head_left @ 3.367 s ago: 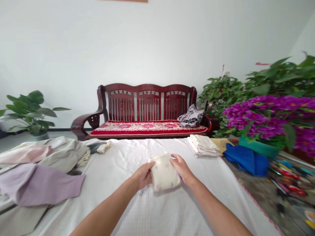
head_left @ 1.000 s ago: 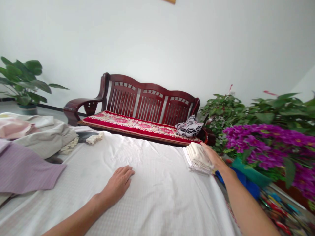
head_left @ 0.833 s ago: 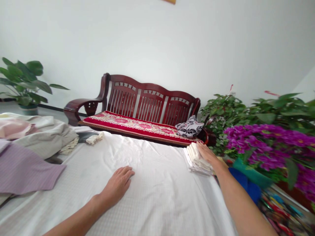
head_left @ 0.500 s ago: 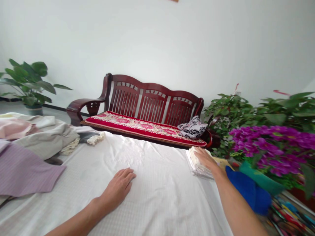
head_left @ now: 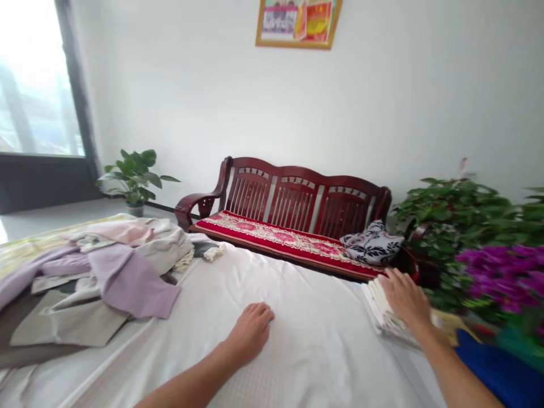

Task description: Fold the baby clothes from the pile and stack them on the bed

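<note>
My left hand [head_left: 251,333] is over the middle of the white sheet [head_left: 306,334], palm down, its fingers loosely bent and nothing visible in them. On the right, my right hand [head_left: 406,300] lies with outstretched fingers on top of a stack of folded white cloths [head_left: 379,309], partly covering it. A heap of loose clothes spreads across the left of the sheet, with a lilac garment [head_left: 134,277], a pink one [head_left: 123,231] and a grey one [head_left: 72,323]. A small crumpled cream cloth [head_left: 213,253] sits at the far edge.
Behind the sheet stands a dark red wooden bench [head_left: 293,195] with a red floral cover [head_left: 272,235] and a patterned cushion [head_left: 374,243]. Purple flowers [head_left: 505,275] and a blue item [head_left: 493,365] are close to my right arm. A potted plant [head_left: 135,178] is at the back left.
The view has turned left and up, showing a window and a framed picture. My left hand's fingers are more bent than before. My right hand stays on the stack.
</note>
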The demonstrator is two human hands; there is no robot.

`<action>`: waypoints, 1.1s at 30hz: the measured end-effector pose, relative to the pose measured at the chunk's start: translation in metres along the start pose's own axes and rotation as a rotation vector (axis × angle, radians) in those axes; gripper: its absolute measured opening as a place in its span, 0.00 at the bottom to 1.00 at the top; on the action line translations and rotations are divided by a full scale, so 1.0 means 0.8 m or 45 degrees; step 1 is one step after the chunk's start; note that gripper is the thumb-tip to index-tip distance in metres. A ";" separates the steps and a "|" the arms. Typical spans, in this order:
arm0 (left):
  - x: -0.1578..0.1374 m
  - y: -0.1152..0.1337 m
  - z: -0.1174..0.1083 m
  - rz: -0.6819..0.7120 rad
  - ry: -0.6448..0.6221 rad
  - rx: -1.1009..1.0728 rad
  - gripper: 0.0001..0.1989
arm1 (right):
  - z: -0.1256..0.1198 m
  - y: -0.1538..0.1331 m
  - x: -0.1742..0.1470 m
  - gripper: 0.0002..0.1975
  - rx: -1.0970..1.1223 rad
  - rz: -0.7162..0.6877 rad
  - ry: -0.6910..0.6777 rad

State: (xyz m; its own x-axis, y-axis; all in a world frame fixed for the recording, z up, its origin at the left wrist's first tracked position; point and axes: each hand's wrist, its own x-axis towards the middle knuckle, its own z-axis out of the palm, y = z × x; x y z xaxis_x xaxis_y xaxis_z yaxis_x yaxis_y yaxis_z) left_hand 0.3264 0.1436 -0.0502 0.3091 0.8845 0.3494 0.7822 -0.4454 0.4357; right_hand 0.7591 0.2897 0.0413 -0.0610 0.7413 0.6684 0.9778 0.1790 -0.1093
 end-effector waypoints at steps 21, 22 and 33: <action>-0.003 0.004 -0.003 -0.063 0.025 0.087 0.13 | 0.076 -0.244 -0.181 0.28 -0.138 -0.184 -0.562; -0.004 0.004 -0.003 -0.068 0.020 0.092 0.13 | 0.077 -0.244 -0.181 0.27 -0.135 -0.185 -0.550; -0.001 -0.005 0.002 -0.046 0.024 0.061 0.13 | 0.081 -0.237 -0.178 0.26 -0.025 -0.149 -0.520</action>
State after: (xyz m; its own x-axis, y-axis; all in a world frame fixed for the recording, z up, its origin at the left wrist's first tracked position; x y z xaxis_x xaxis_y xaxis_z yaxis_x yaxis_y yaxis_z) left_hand 0.3242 0.1448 -0.0536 0.2704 0.8968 0.3502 0.8177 -0.4059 0.4082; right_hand 0.5692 0.1918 -0.0811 -0.2427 0.9127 0.3287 0.9629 0.2679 -0.0331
